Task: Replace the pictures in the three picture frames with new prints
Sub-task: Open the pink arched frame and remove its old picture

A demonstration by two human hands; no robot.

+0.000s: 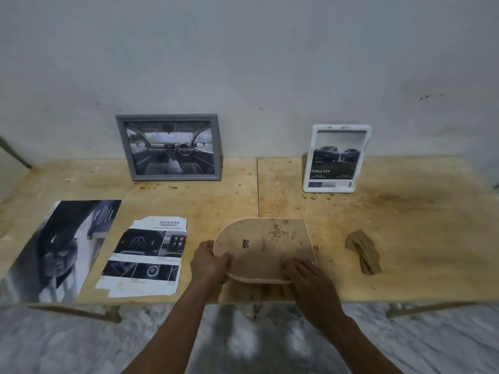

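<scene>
The counter point(391, 238) is carrying everything. A grey frame point(169, 147) is leaning on the far wall at left, a white frame point(336, 159) at right. Two prints point(58, 249) point(143, 257) are lying near left. Near centre, a beige frame point(263, 247) is lying face down; the left hand point(209, 261) is gripping its left edge, the right hand point(305, 273) is pressing its near edge with relaxed fingers. A cloth point(363, 251) is lying right.

Stained light plywood tabletop point(405, 211) w/ a centre seam, pushed against a scuffed grey-white wall point(243, 63); mottled grey stone floor point(67, 346) below.
</scene>
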